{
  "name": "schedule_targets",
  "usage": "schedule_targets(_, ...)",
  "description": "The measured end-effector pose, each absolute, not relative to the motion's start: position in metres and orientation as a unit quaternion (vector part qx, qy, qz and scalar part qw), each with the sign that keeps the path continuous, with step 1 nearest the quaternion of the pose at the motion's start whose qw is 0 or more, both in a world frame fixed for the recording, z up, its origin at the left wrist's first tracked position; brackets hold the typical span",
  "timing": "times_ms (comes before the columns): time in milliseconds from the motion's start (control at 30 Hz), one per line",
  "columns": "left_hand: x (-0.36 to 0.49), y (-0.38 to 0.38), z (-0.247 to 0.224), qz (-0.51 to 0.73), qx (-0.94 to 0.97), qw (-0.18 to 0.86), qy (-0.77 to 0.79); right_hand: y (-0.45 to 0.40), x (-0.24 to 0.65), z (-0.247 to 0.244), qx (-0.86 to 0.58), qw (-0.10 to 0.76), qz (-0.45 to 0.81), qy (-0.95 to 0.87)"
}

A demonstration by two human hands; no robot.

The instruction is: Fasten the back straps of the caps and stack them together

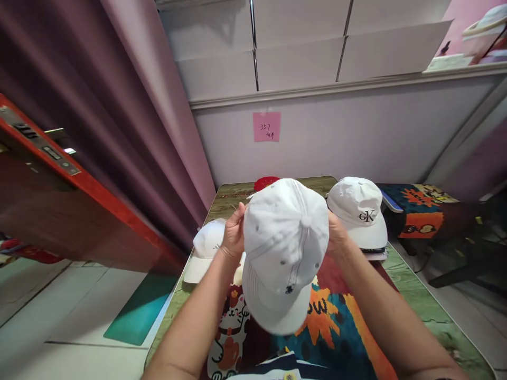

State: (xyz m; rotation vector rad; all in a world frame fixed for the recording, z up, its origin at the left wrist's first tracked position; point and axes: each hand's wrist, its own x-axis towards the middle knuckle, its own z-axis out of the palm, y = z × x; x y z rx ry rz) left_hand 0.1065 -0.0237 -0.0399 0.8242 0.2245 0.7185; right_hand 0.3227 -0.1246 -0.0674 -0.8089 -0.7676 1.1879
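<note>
A white baseball cap (273, 248) with a small dark logo is held up over the table, its brim toward me. My left hand (235, 229) grips the cap's left edge, thumb up along its side. On the opposite edge my right hand (336, 232) holds the cap, its fingertips hidden behind the fabric. To the left lies another white cap (204, 243), partly covered by my left forearm. At the right sits a white cap with dark lettering (356, 211), stacked on what looks like other headwear.
The wood-patterned table (420, 290) carries a colourful cartoon mat (328, 338). Behind the held cap shows a red item (266, 182). A pink note (266, 127) is stuck on the wall. To the left are a purple curtain (158, 95) and a door with a red edge (99, 190).
</note>
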Motion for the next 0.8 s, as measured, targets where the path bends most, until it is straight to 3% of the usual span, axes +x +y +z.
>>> schedule_targets(133, 0.118, -0.058, -0.077, 0.35, 0.27, 0.892, 0.097, -0.12, 0.289, -0.099, -0.255, 0.695, 0.647, -0.183)
schedule_targets(300, 0.117, -0.061, -0.098, 0.341, 0.224, 0.904, 0.129, -0.146, 0.275, -0.122, -0.163, 0.719, 0.654, -0.171)
schedule_targets(633, 0.112, -0.068, -0.094, 0.321, 0.179, 0.926, 0.089, -0.13, 0.28, -0.12, -0.187, 0.75, 0.624, -0.114)
schedule_targets(800, 0.11, -0.059, -0.091, 0.283, 0.185, 0.94, 0.05, -0.14, 0.279, -0.119, -0.182, 0.702, 0.683, -0.082)
